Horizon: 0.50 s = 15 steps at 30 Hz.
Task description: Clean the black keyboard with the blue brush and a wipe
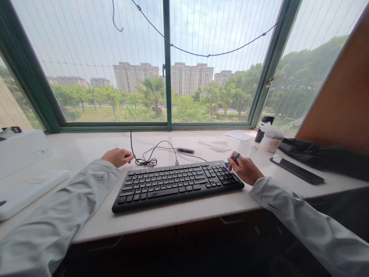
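A black keyboard [178, 184] lies at an angle across the front of the white countertop. My left hand [117, 157] is at its far left corner with the fingers curled closed. The fingertips are beside the black cable [148, 161]; whether they grip anything is hidden. Over the number pad at the right end, my right hand [243, 168] pinches a small blue brush [236, 157]. Its lower end shows below the fingers, close to the keys. The cable is bundled behind the keyboard, with a USB plug [177, 162] near the back edge.
A black pen-like object [185, 150] lies behind the keyboard. To the right are a phone [296, 170], a bagged cup [271, 142], a dark bottle [263, 129] and black cloth [319, 156]. A white box [21, 152] and a white device [31, 192] stand left. Windows rise behind.
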Each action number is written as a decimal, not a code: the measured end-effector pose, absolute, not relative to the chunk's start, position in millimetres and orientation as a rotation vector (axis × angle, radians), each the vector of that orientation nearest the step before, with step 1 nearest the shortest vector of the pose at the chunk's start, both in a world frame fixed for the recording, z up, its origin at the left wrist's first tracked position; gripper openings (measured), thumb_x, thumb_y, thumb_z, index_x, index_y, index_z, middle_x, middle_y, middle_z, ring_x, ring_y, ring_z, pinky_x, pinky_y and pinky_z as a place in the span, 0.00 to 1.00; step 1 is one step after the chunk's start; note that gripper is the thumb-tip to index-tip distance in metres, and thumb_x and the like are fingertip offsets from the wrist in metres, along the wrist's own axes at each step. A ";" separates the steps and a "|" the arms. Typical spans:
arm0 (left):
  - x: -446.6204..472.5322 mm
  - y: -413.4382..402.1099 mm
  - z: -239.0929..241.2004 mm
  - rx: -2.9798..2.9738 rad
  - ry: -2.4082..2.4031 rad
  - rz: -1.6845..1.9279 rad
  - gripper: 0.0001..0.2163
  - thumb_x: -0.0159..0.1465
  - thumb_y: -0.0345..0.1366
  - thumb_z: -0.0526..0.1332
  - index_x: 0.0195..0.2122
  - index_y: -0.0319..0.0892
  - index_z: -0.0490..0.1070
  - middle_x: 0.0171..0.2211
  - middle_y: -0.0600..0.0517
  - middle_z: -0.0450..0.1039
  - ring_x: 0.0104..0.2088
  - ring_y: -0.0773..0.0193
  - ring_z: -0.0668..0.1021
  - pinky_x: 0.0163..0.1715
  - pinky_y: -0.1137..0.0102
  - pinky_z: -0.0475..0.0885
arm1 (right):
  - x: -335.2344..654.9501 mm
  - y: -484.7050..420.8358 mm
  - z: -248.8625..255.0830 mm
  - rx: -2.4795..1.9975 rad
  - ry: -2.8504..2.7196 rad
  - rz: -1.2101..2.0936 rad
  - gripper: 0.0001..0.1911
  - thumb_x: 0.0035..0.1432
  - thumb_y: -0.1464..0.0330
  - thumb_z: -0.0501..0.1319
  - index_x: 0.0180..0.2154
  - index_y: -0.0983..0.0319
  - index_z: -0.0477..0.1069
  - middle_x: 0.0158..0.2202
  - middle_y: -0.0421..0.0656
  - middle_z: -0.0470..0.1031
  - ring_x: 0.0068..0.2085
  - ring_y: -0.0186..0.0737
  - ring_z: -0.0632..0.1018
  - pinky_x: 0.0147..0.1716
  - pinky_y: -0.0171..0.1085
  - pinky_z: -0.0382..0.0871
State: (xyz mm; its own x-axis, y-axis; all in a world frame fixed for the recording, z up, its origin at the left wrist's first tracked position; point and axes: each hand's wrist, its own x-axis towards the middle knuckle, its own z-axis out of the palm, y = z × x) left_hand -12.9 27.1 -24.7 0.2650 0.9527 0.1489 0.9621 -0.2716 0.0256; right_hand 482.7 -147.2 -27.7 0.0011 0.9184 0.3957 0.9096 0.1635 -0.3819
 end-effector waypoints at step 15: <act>-12.3 26.9 -24.5 -2.447 -1.850 -0.210 0.23 0.60 0.56 0.50 0.27 0.47 0.78 0.28 0.49 0.78 0.31 0.58 0.76 0.29 0.69 0.63 | 482.9 -196.3 -23.2 -1.738 -1.953 0.085 0.11 0.66 0.60 0.48 0.31 0.55 0.59 0.24 0.39 0.76 0.26 0.43 0.75 0.34 0.41 0.63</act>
State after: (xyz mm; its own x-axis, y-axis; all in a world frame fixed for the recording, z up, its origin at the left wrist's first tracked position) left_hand -12.3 26.9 -24.5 0.2676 0.9520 0.1487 0.9611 -0.2747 0.0288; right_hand 482.9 -196.3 -23.2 -0.0412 0.9415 0.3344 0.9088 0.1745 -0.3791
